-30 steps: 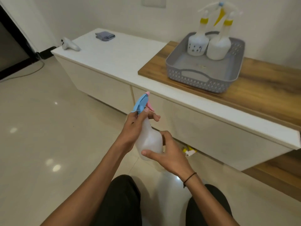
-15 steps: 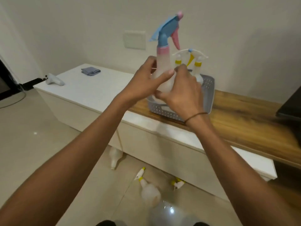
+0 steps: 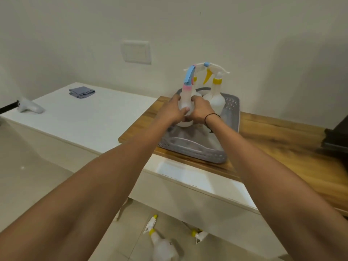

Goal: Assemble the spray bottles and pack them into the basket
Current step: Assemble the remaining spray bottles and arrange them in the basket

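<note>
A translucent spray bottle with a blue and pink trigger head (image 3: 186, 95) stands upright inside the grey perforated basket (image 3: 199, 150) on the wooden top. My left hand (image 3: 174, 110) and my right hand (image 3: 200, 111) both grip its body from either side, low in the basket. Behind it, at the basket's back, stand two white bottles with yellow collars (image 3: 216, 97), their trigger heads crossing. On the floor below lie another bottle with a yellow collar (image 3: 160, 243) and a loose yellow and white spray head (image 3: 199, 235).
The basket sits on a wooden slab (image 3: 282, 140) over a long white cabinet (image 3: 90, 119). A folded grey cloth (image 3: 82, 91) and a white controller (image 3: 31, 107) lie on the cabinet's left part. A dark object (image 3: 337, 136) stands at the right edge.
Both hands lifted the blue and pink bottle from lap height up over the cabinet, then lowered it into the basket beside the two yellow-collared bottles.
</note>
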